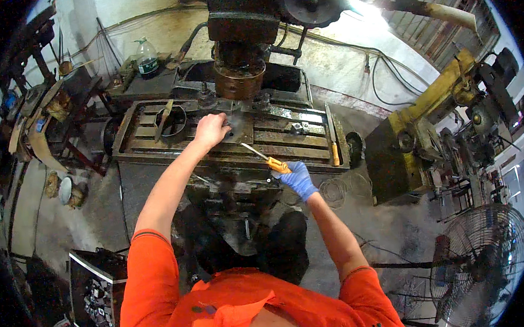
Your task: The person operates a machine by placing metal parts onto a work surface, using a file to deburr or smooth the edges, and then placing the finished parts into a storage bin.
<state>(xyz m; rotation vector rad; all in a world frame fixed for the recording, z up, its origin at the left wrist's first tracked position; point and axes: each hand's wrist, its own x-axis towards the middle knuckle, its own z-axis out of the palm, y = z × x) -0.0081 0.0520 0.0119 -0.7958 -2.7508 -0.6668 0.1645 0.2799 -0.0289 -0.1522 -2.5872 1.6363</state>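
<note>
My bare left hand (211, 130) is over the middle of the slotted machine table (154, 146), just in front of the round spindle head (240, 80). Its fingers are curled closed at a small dark thing I cannot make out. My right hand (299, 180), in a blue glove, grips a hand tool (278, 165) by its yellow handle. The tool's slim metal blade slants up and left over the table's front edge, its tip a little to the right of my left hand. Whether the tip touches anything is unclear.
On the table are a round pan (174, 122) with a flat strip across it, a small metal block (297, 127) and another yellow-handled tool (335, 154). A bin of metal parts (100, 299) stands at lower left, a large fan (480, 264) at lower right, a yellow machine (400, 147) at right.
</note>
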